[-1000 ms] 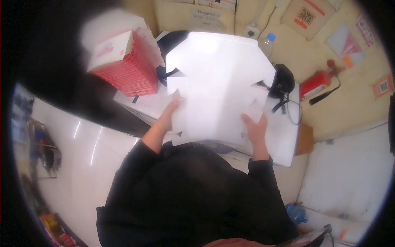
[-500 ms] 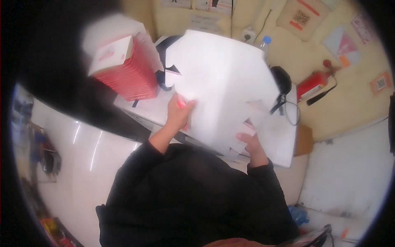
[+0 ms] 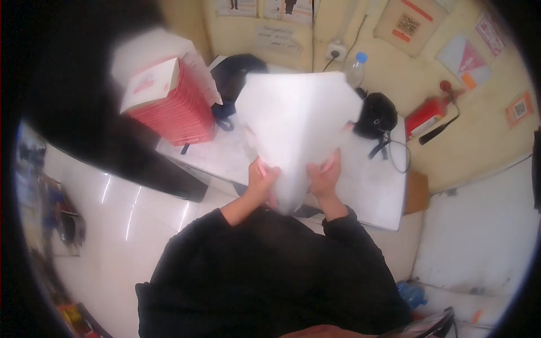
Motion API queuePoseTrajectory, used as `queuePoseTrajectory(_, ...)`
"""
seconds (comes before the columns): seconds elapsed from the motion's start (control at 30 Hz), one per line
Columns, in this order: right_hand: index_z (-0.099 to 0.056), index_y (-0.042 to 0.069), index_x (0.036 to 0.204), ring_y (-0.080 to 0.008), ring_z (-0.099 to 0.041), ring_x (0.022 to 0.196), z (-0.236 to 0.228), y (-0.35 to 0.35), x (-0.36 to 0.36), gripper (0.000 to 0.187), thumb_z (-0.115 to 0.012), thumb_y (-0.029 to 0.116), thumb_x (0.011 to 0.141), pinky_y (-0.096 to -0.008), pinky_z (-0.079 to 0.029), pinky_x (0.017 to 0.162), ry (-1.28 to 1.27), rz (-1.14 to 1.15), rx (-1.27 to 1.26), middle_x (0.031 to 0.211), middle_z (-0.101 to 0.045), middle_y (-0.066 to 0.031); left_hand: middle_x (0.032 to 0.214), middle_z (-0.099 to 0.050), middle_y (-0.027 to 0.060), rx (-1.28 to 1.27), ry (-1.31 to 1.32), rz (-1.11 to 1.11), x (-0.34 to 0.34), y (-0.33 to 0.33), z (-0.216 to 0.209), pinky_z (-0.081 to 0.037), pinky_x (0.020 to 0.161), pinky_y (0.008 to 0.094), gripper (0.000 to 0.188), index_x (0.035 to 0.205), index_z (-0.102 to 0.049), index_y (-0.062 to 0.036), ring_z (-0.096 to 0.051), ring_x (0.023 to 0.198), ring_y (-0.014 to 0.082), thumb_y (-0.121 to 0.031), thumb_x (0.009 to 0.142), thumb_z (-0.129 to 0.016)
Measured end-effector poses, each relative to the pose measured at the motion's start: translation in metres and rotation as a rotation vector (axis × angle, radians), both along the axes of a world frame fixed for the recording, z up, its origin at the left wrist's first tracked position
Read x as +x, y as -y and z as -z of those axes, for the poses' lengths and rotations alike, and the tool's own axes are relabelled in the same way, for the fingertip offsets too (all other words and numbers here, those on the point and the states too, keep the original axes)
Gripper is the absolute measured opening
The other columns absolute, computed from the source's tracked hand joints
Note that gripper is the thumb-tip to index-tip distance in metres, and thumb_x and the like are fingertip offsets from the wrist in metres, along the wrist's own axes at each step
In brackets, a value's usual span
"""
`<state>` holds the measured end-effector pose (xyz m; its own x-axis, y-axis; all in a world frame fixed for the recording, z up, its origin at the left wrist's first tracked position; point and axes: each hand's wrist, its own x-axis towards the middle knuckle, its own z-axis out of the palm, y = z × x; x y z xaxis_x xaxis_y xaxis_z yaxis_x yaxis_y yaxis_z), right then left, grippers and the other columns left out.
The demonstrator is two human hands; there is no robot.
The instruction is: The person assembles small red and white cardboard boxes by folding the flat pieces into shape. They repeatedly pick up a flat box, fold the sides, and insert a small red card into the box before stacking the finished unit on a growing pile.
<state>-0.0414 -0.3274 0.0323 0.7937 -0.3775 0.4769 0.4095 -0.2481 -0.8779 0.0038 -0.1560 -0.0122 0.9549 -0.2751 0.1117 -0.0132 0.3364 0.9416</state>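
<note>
Both hands grip a large white cardboard box blank [image 3: 298, 118], with cut notches along its sides and pinkish-red glimpses of its underside. It is bent along its middle, and its near end curves down in front of my body. My left hand [image 3: 262, 177] is closed on the left edge, thumb on the white face. On the opposite edge my right hand [image 3: 325, 177] is closed the same way. Fingers under the card are partly hidden. To the left stands a tall stack of red-and-white folded cartons [image 3: 174, 107].
A white table [image 3: 372, 186] lies beneath the blank. On it are a dark bag [image 3: 234, 79], a black pouch [image 3: 376, 115] with a strap and a clear bottle [image 3: 356, 70] with a blue cap. A red fire extinguisher [image 3: 426, 115] hangs on the right wall.
My hands have come closer together, the right one moving left and up. The blank, spread wide before, is now narrower and bent along its middle. More of the tabletop and the dark bag shows.
</note>
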Motion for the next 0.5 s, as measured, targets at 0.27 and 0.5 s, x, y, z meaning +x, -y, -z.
queuePoseTrajectory(0.27,-0.059,0.001,0.108,-0.0207,-0.059,0.083,0.000,0.023,0.078,0.051,-0.069,0.040,0.078,-0.0367,-0.048,0.064,-0.910,-0.220,-0.079,0.103,-0.062,-0.0124,0.104,-0.060,0.0189,-0.157,-0.597,-0.034,0.026,0.000,0.043,-0.052,0.075,0.0388,0.061,0.119,-0.047,0.0067,-0.063,0.089,0.0244,-0.048,0.091,-0.048)
queuePoseTrajectory(0.5,-0.060,0.002,0.118,-0.0284,-0.054,0.111,0.066,0.107,0.136,0.063,-0.066,0.050,0.078,-0.0397,-0.046,0.089,-0.726,-0.381,-0.269,0.128,-0.052,-0.0156,0.115,-0.057,0.0161,0.429,-0.710,0.260,0.034,0.012,0.037,-0.046,0.089,0.0413,0.072,0.131,-0.042,-0.0036,-0.056,0.107,0.0298,-0.062,0.089,-0.045)
